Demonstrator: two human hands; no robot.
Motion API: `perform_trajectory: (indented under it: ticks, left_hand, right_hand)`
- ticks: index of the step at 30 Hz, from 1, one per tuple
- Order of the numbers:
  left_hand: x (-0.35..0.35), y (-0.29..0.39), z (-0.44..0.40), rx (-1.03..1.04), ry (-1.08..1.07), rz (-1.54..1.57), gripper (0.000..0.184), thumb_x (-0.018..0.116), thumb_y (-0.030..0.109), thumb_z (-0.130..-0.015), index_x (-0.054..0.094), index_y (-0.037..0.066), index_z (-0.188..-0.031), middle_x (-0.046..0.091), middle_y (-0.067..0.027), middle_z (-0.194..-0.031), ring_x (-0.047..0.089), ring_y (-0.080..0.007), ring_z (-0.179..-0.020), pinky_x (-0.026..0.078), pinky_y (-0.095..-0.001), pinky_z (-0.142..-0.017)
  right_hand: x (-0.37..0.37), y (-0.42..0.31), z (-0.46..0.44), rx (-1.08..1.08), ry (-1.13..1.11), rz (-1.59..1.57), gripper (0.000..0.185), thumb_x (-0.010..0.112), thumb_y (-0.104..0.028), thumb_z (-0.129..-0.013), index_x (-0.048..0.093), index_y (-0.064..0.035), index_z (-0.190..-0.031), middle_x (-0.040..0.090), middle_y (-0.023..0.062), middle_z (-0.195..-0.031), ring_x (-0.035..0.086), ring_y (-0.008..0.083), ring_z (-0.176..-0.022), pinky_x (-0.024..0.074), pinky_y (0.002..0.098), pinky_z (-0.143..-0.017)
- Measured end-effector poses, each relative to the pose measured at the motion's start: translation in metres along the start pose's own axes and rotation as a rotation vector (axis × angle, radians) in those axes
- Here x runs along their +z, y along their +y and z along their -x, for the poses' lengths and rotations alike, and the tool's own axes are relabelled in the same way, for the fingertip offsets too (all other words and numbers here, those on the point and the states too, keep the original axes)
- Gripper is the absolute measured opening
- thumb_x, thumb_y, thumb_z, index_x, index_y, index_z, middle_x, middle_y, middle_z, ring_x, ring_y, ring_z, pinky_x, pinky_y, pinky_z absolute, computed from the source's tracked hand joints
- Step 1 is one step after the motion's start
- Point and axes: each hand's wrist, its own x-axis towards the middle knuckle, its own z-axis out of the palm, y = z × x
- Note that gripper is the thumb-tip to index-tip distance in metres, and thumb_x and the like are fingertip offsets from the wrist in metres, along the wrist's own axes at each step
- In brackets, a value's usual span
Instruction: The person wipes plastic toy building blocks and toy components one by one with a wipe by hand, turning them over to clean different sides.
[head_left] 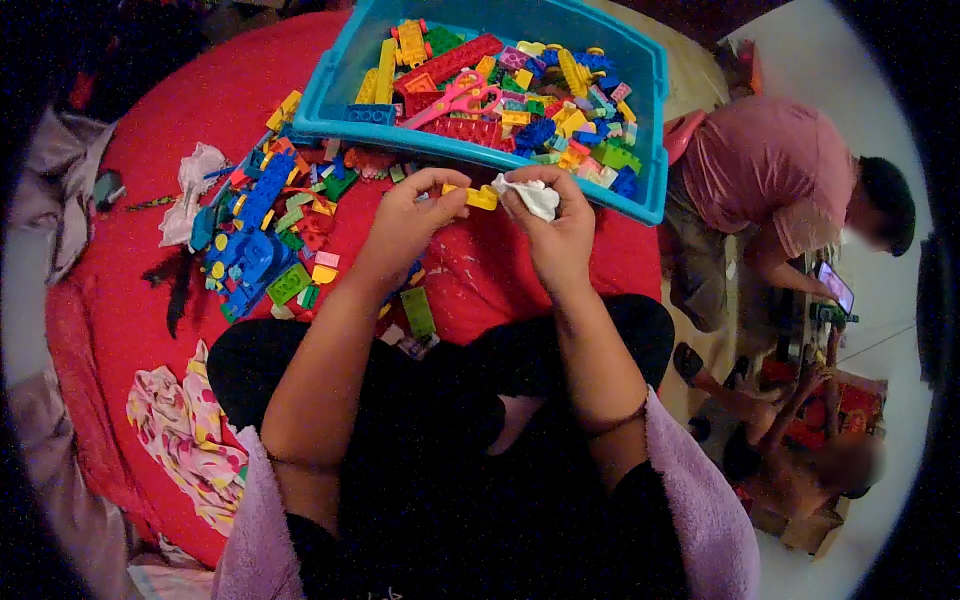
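Note:
Between my two hands is a yellow toy brick [482,198]. My left hand [415,215] pinches its left end between thumb and fingers. In my right hand [555,225] is a crumpled white cloth or tissue [537,199], gripped close against the brick's right end. Just beyond both hands stands a blue plastic bin [480,152] full of toy bricks, with pink scissors [462,98] lying on top of them. A heap of loose bricks [262,215] is spread on the red cover to the left of my left hand.
The red cover [130,270] lies under everything. A patterned cloth [185,425] is at the lower left, and a pale pink crumpled piece [190,185] lies left of the heap. At right, one person [770,165] bends over a lit screen [836,288]; another person [790,450] is below.

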Motion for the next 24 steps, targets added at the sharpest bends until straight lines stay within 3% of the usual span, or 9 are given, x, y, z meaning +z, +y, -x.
perform_trajectory:
  ticks: [4, 11, 14, 16, 17, 19, 22, 24]
  left_hand:
    - [-0.001, 0.013, 0.007, 0.079, -0.01, 0.017, 0.031, 0.058, 0.012, -0.081, 0.054, -0.002, -0.108, 0.059, -0.0106, -0.098, 0.058, -0.0141, -0.087, 0.045, -0.0247, -0.078]
    - [0.008, 0.006, 0.008, 0.117, -0.05, 0.003, 0.032, 0.058, 0.011, -0.081, 0.054, -0.001, -0.11, 0.059, -0.0098, -0.101, 0.057, -0.0135, -0.089, 0.044, -0.0251, -0.08]
    - [0.006, 0.005, 0.009, 0.174, 0.036, -0.108, 0.03, 0.058, 0.007, -0.082, 0.054, -0.003, -0.11, 0.059, -0.007, -0.097, 0.056, -0.0109, -0.088, 0.046, -0.022, -0.077]
    - [0.004, 0.001, 0.008, 0.088, 0.073, -0.029, 0.032, 0.055, 0.01, -0.084, 0.051, -0.003, -0.113, 0.057, -0.008, -0.102, 0.055, -0.0123, -0.092, 0.047, -0.0232, -0.077]
    - [0.003, 0.001, 0.007, 0.089, 0.072, -0.03, 0.032, 0.055, 0.01, -0.084, 0.051, -0.003, -0.113, 0.057, -0.008, -0.102, 0.055, -0.0123, -0.092, 0.047, -0.0232, -0.077]
    - [0.003, 0.004, 0.005, 0.095, 0.166, 0.302, 0.034, 0.052, 0.013, -0.086, 0.048, -0.002, -0.116, 0.055, -0.0099, -0.106, 0.055, -0.0139, -0.093, 0.048, -0.0248, -0.078]
    - [0.001, 0.004, 0.003, 0.116, 0.107, 0.254, 0.035, 0.046, 0.015, -0.09, 0.042, -0.002, -0.12, 0.052, -0.0117, -0.111, 0.054, -0.0212, -0.1, 0.047, -0.0324, -0.085]
    - [0.002, 0.002, 0.005, 0.104, 0.104, 0.269, 0.034, 0.047, 0.015, -0.089, 0.045, -0.002, -0.119, 0.053, -0.0111, -0.109, 0.054, -0.0183, -0.098, 0.047, -0.0297, -0.082]
  right_hand:
    - [0.004, 0.005, -0.001, -0.255, -0.034, 0.15, 0.016, 0.063, 0.002, -0.07, 0.057, -0.0047, -0.084, 0.06, 0.0067, -0.084, 0.058, 0.0169, -0.08, 0.0453, 0.0274, -0.071]
    - [0.01, 0.005, 0.003, -0.401, -0.097, 0.266, 0.022, 0.057, 0.008, -0.065, 0.057, -0.004, -0.083, 0.059, 0.0112, -0.085, 0.058, 0.0261, -0.081, 0.0459, 0.0318, -0.073]
    - [0.013, 0.007, 0.004, -0.469, -0.087, 0.307, 0.025, 0.056, 0.008, -0.062, 0.057, -0.0045, -0.083, 0.059, 0.0117, -0.085, 0.057, 0.0289, -0.082, 0.0458, 0.0348, -0.073]
    - [0.012, 0.004, 0.003, -0.593, -0.157, 0.368, 0.025, 0.057, 0.008, -0.062, 0.057, -0.0051, -0.083, 0.059, 0.012, -0.085, 0.057, 0.0293, -0.082, 0.0456, 0.0363, -0.072]
    - [0.012, 0.006, 0.003, -0.594, -0.156, 0.368, 0.025, 0.057, 0.008, -0.062, 0.057, -0.0051, -0.083, 0.059, 0.012, -0.085, 0.057, 0.0293, -0.082, 0.0456, 0.0363, -0.072]
    - [0.011, 0.01, 0.004, -0.604, -0.188, 0.42, 0.024, 0.057, 0.007, -0.062, 0.057, -0.0058, -0.083, 0.059, 0.0117, -0.085, 0.056, 0.0293, -0.081, 0.0454, 0.0366, -0.072]
    - [0.011, 0.008, 0.006, -0.55, -0.044, 0.39, 0.024, 0.058, 0.006, -0.062, 0.057, -0.0056, -0.083, 0.058, 0.0117, -0.084, 0.055, 0.0304, -0.081, 0.0449, 0.036, -0.073]
    - [0.015, -0.001, 0.007, -0.577, -0.003, 0.35, 0.023, 0.059, 0.005, -0.063, 0.057, -0.0055, -0.083, 0.058, 0.0115, -0.083, 0.055, 0.0305, -0.081, 0.0448, 0.0363, -0.073]
